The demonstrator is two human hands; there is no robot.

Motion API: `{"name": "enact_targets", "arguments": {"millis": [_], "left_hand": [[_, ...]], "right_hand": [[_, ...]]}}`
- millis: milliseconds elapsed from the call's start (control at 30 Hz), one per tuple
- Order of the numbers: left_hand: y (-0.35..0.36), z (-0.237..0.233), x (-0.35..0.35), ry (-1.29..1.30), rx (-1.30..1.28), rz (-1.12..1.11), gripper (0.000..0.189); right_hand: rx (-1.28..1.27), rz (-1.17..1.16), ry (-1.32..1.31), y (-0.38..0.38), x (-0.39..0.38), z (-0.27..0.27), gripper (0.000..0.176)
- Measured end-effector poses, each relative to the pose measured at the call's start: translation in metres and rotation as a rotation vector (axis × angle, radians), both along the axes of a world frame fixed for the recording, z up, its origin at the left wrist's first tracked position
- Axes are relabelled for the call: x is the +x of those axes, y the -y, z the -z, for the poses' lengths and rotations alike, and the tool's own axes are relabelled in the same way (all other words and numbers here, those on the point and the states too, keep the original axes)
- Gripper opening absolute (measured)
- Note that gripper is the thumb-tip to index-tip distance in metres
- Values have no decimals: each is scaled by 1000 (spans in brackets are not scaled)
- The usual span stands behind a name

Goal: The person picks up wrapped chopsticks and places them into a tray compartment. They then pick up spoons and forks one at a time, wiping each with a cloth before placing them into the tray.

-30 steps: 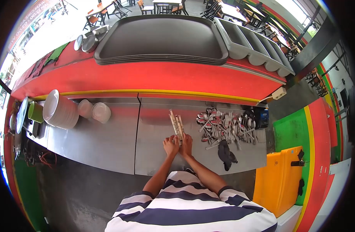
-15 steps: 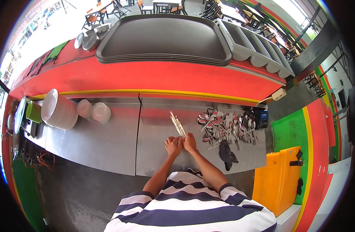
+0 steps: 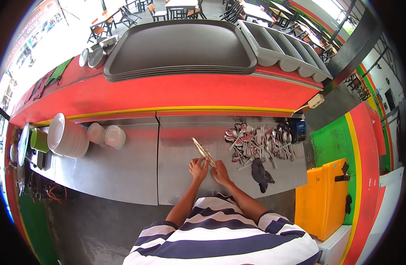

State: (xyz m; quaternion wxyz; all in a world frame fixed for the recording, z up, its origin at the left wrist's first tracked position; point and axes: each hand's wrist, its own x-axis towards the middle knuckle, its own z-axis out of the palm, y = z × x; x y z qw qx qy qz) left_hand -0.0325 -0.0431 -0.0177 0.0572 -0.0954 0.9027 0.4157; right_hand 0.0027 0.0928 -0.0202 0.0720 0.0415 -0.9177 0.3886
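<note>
While our right hand [image 3: 220,172] holds the stick bundle [image 3: 203,150] above the counter [image 3: 110,172], between front and back edges, we cannot tell whether our left hand [image 3: 197,168] grips it; slack fingers could spill sticks toward the cutlery [image 3: 261,142] near the right edge.

Banner, upper left beyond counter [image 3: 28,28]: several slanting lines of lettering; row of zeros seems to show in lower line, but wording too washed out and distorted to read surely. Orange-yellow box at right [image 3: 310,198]: small dark round emblem on front [image 3: 317,179], any lettering in it too small to make out. Blue-and-black box at end of steel worktop [image 3: 301,131]: pale marking on blue face, unreadable. No full word, brand or number legible.
</note>
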Motion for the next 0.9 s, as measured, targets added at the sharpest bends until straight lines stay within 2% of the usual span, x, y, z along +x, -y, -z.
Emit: {"name": "enact_targets", "arguments": {"millis": [100, 200, 300, 400, 500, 533, 600, 733, 833, 900], "left_hand": [[-5, 0, 5, -135, -19, 5, 41], [-7, 27, 0, 92, 614, 170, 39], [-33, -25, 8, 1, 1027, 171, 33], [-46, -57, -4, -4, 1053, 276, 28], [-58, -91, -23, -27, 1117, 345, 29], [-63, -107, -30, -37, 1141, 372, 29], [-77, -139, -45, -107, 1155, 361, 30], [-98, -222, -83, -187, 1149, 474, 30], [-112, -292, -104, -220, 1024, 577, 30], [-128, -328, -120, -400, 1038, 648, 30]], "right_hand": [[-175, 71, 175, -2, 11, -3, 21], [-468, 17, 340, -3, 17, -24, 26], [-470, 59, 294, 1, 20, -48, 31], [-517, 94, 74, 2, 11, -57, 34], [-487, 126, 78, -12, -4, -85, 33], [-474, 136, -27, -14, -12, -98, 33], [-444, 154, -234, -16, -31, -129, 33], [-541, 107, -277, -35, -67, -211, 35], [-592, 52, -413, -50, -94, -263, 38], [-641, 45, -538, -56, -111, -300, 40]]}}
